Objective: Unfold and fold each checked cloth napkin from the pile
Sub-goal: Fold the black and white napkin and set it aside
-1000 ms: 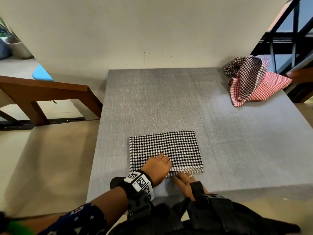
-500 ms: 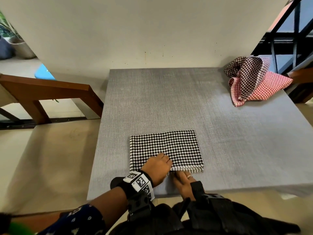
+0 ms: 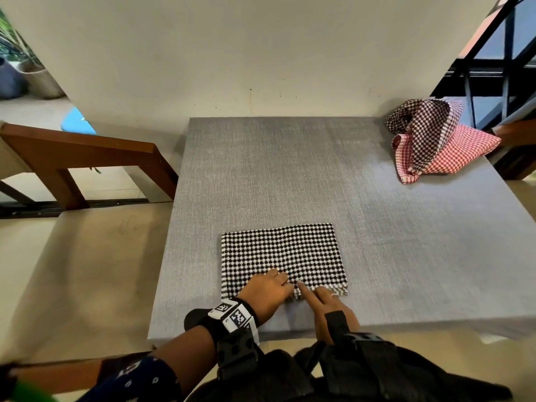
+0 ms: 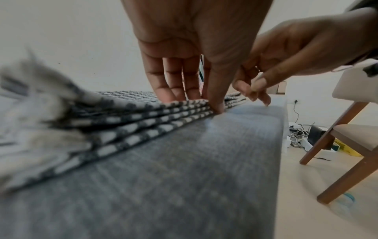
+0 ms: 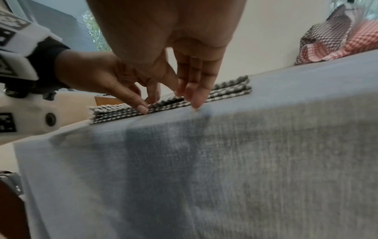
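A black-and-white checked napkin (image 3: 281, 250) lies folded in a flat rectangle near the front edge of the grey table (image 3: 290, 169). My left hand (image 3: 268, 288) rests on its near edge, straight fingers on top and the thumb against the stacked layers (image 4: 132, 122). My right hand (image 3: 324, 309) is just beside it, its index finger touching the same near edge while the other fingers hang loose over the table. In the right wrist view the folded napkin (image 5: 229, 90) shows several layers. A crumpled pile of red and dark checked napkins (image 3: 435, 140) sits at the far right corner.
A wooden chair frame (image 3: 72, 152) stands left of the table and another chair (image 4: 347, 137) to the right, with cables (image 4: 296, 135) on the floor. A plain wall runs behind the table. Dark window bars (image 3: 493, 68) stand at the far right.
My right hand has moved forward from the bare table, and its index finger now touches the napkin's near edge. My left hand has stayed on the napkin.
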